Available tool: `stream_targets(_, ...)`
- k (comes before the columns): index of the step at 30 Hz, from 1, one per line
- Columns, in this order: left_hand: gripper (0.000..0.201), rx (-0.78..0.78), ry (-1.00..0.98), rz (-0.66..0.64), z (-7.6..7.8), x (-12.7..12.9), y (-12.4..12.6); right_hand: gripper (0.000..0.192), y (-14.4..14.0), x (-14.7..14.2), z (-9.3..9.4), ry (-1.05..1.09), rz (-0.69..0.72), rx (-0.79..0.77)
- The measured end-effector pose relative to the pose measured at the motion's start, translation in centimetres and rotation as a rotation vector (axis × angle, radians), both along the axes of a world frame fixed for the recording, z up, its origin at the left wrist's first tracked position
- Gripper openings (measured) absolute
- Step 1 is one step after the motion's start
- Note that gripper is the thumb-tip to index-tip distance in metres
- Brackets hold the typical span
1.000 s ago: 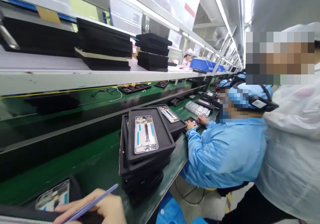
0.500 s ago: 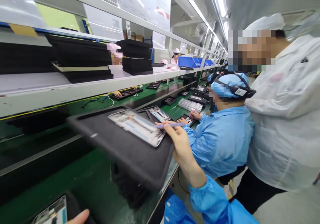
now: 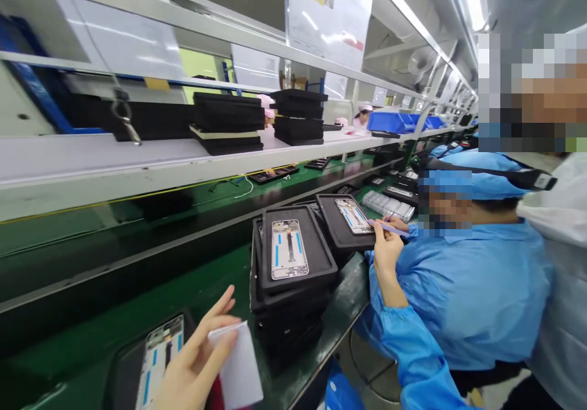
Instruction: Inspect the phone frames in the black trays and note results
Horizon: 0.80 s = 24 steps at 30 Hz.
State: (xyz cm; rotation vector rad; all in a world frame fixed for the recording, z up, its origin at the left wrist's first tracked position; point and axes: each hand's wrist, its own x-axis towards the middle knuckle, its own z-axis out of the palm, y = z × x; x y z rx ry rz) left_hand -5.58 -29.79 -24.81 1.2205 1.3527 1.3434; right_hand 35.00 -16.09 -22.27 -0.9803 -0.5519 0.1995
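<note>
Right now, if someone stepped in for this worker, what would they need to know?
Left hand: holds a white card next to a phone frame that lies in the near tray.
Right hand: pinches a purple stick at the edge of the far tray, which holds its own frame.
Done: the tray stack has a frame in its top tray.
Left: the trays underneath are hidden, so their contents are unknown.

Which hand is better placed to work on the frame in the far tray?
Right, probably. The right hand holds the purple tool at the edge of the far tray. The left hand holds a white sheet by the near tray.
</note>
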Motion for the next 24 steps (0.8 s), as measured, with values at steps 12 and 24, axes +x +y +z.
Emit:
stream_targets(12,0.043,-0.189,-0.269,-0.217,0.3,1.5,1.6,0.058,1.8,-2.0,-0.2,-0.139,0.166,-0.033)
stream_targets(24,0.065,-0.096,-0.246,-0.045,-0.3,1.3,0.8,0.028,2.4,-1.4,1.9,-0.240,0.226,-0.153)
